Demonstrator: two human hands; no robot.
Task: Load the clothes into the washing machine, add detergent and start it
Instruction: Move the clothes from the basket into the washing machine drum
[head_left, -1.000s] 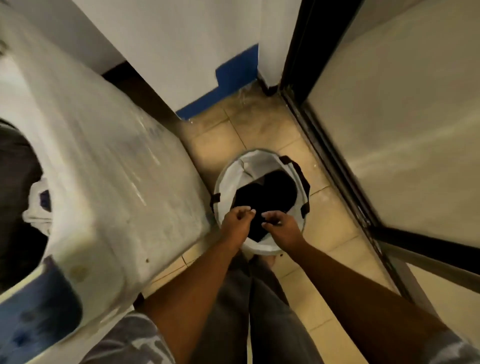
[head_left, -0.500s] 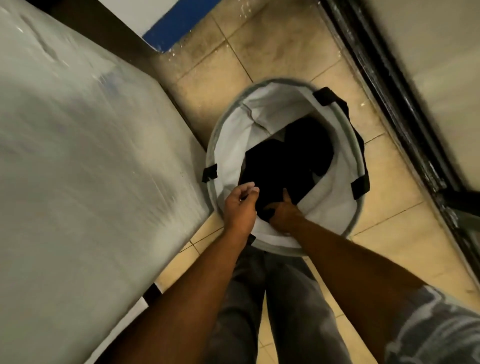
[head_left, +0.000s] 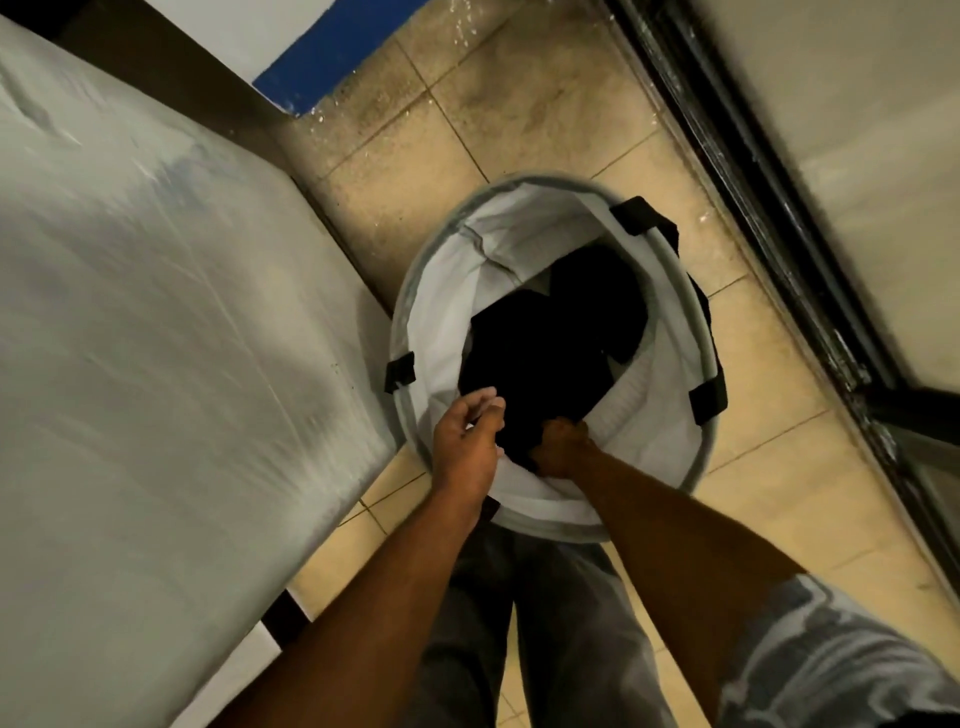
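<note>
Head cam, looking straight down into the laundry hamper (head_left: 670, 467) on the tiled floor (head_left: 545, 119), so everything below is relative to that. Vs half a sec ago the right hand (head_left: 558, 449) has gone deeper inside the hamper, right by the near wall, and its fingers are now buried in the dark clothes (head_left: 550, 353). Looks like it's curled round a bunch of fabric, tho the fingertips themselves are hidden so can't swear how tight. Left hand (head_left: 467, 441) hasn't really moved: it's hovering over the near-left rim of the hamper, fingers loosely bent w/ thumb close to them. It may be pinching something small and pale but tbh can't tell, too blurry.

Clothes are all still down in the hamper bottom, a black heap w/ a bit of white liner showing round it. Washing machine (head_left: 156, 364) is the big white box just left of the hamper, nearly touching it.

What it means imo: the grab has basically just landed, so we're at the very start of the loading bit. Nothing lifted out yet, detergent and start button still to come. Next prob a pull up and a swing left toward the machine
</note>
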